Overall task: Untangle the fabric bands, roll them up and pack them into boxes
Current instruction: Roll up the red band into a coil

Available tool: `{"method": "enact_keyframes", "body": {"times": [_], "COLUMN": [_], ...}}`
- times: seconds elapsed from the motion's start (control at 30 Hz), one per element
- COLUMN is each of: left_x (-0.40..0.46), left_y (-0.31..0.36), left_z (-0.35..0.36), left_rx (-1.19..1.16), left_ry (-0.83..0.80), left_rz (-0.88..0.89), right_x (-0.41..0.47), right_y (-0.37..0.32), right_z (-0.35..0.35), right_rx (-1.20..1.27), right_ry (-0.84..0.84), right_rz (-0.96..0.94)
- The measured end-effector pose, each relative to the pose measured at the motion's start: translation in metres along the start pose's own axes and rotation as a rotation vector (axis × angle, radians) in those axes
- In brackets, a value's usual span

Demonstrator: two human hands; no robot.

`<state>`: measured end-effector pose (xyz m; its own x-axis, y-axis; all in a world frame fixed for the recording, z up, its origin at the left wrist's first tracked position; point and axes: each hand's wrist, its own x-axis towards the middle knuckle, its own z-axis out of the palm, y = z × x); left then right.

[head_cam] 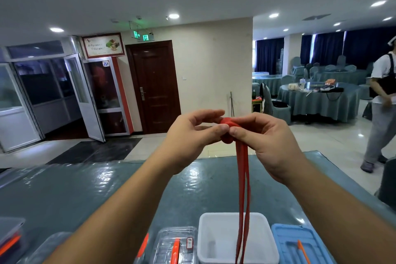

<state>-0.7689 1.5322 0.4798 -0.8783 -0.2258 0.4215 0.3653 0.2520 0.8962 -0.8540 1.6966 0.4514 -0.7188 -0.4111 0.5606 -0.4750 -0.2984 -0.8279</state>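
I hold a red fabric band (pixel 242 178) up in front of me, above the table. Its top end is wound into a small roll (pixel 227 123) between both hands. My left hand (pixel 190 135) pinches the roll from the left with thumb and fingers. My right hand (pixel 261 137) grips it from the right, thumb on the front. Two strands of the band hang straight down into the white box (pixel 209 242) at the table's near edge. The box looks bare apart from the strands.
A clear plastic box (pixel 177 246) with orange clasps lies left of the white one, a blue lid (pixel 297 246) to its right, another clear box (pixel 10 236) at the far left. The table (pixel 85 188) has a glossy teal cover. A person (pixel 383 103) walks at the right.
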Motion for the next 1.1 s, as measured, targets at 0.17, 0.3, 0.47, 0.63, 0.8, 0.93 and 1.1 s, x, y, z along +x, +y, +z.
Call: {"method": "enact_keyframes", "body": {"times": [0.17, 0.3, 0.47, 0.63, 0.8, 0.93, 1.1], "left_x": [0.002, 0.003, 0.011, 0.018, 0.015, 0.017, 0.022], "left_y": [-0.008, -0.021, -0.021, -0.015, -0.019, -0.021, -0.018], "left_z": [0.004, 0.01, -0.006, -0.012, 0.0, -0.007, -0.014], "left_rx": [-0.23, -0.332, 0.116, 0.096, -0.3, -0.171, 0.085], "left_ry": [0.076, 0.092, -0.113, -0.109, -0.09, -0.143, -0.154], "left_rz": [-0.079, -0.108, -0.104, -0.072, -0.115, -0.196, -0.141], "right_x": [0.002, 0.003, 0.006, 0.01, 0.008, 0.015, 0.016], "right_y": [0.011, 0.019, 0.014, 0.013, 0.012, 0.005, 0.006], "right_z": [0.004, 0.002, -0.012, -0.014, -0.01, -0.024, -0.024], "right_rx": [0.002, -0.106, -0.265, -0.173, -0.048, -0.243, -0.286], "right_ry": [-0.03, -0.018, -0.232, -0.13, -0.015, -0.162, -0.206], "right_rz": [0.026, -0.025, -0.02, 0.018, -0.072, -0.037, -0.001]}}
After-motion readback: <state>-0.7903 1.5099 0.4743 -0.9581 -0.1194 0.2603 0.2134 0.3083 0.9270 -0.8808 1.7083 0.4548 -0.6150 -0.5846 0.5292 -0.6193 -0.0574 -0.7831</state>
